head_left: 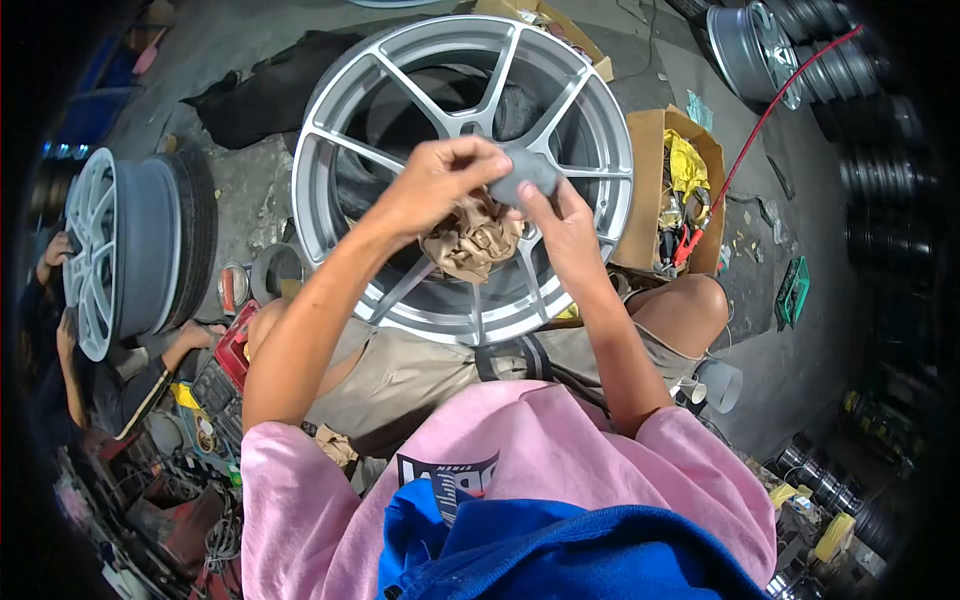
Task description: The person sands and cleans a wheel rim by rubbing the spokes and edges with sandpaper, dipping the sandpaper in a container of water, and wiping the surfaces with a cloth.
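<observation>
A silver multi-spoke alloy wheel rim [603,110] lies face up in front of my lap. Above its centre, a small grey piece of sandpaper [525,176] is held between both hands. My left hand [440,182] pinches its left edge with thumb and fingers. On the other side, my right hand [565,228] grips the lower right part of it. Crumpled brown paper [470,245] rests on the rim's hub area just below my hands, and hides part of the spokes. Under the rim, a dark tyre [365,165] shows between the spokes.
An open cardboard box [645,190] with tools and a yellow bag stands right of the rim. A red hose [775,110] runs to it. At left, another person's hands [58,250] hold an upright wheel rim [140,255]. A green tray [793,290] and stacked rims [885,175] lie farther right.
</observation>
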Motion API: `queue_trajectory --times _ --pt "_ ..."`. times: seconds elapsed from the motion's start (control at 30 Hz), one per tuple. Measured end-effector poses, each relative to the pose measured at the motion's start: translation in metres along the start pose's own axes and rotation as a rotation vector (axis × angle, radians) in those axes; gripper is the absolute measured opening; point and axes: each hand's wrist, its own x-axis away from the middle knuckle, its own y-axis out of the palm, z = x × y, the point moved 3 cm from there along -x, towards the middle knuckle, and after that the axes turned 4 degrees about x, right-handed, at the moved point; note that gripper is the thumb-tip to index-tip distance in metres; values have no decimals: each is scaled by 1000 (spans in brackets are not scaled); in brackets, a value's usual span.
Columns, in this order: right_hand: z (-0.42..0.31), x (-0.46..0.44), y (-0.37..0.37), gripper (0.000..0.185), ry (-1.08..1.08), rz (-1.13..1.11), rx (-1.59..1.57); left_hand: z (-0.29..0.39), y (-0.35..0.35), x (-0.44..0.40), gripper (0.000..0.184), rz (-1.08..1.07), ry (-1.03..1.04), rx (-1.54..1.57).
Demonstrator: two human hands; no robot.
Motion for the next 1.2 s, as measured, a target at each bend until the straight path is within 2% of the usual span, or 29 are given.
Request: queue_trajectory --times 0.03,0.1,0.13,0.17,0.2,0.23,0.27,0.33,0.43,0.5,0.6,0.7,0.77,0.83,0.87,0.97,1.03,1.07,1.13,1.2 --pt "5 -1 -3 54 -1 0 -1 -1 12 4 20 -45 -9 103" --pt "11 -1 -14 33 -136 127 65 -15 11 -3 23 -43 -34 -28" --pt "2 1 -23 24 -93 215 72 -21 11 -4 23 -46 -36 -27" --pt "0 -5 -38 23 -138 310 195 -20 8 -6 24 15 157 -354" --pt "-7 -10 -62 22 -214 346 678 -18 9 -5 24 76 353 -679" --pt "-11 -15 -86 22 -282 368 1163 -21 10 -4 24 69 354 -679" --pt "-10 -22 -106 22 -282 375 1164 -23 12 -3 25 38 385 -750" --pt "-4 -31 -123 28 -647 293 1462 -28 18 -1 25 1 420 -880" --pt "31 -38 -116 35 -675 249 1577 -34 23 1 27 -70 390 -1036" --pt "35 -36 -92 38 -595 224 1503 -40 23 -2 27 -91 384 -1070" --pt "22 -35 -85 40 -664 64 1419 -34 22 -5 26 -85 422 -1089" --pt "19 -46 -139 38 -609 70 1611 -25 15 -1 25 -66 348 -1049" --pt "27 -48 -130 37 -616 63 1631 -18 12 -1 25 -25 311 -1104" --pt "31 -50 -88 36 -593 78 1542 -16 14 -4 26 -20 327 -1114" --pt "32 -47 -68 37 -509 117 1478 -17 15 -3 26 5 377 -1104" --pt "28 -40 -94 38 -634 16 1384 -9 12 -2 25 11 419 -1116" --pt "16 -36 -125 39 -602 23 1527 -2 9 2 24 13 374 -1099" --pt "16 -39 -140 37 -576 43 1586 0 6 3 23 27 446 -1069" --pt "6 -41 -133 37 -555 69 1644 3 3 5 23 46 423 -1093" --pt "12 -44 -101 39 -451 36 1472 6 6 1 23 46 409 -1123"
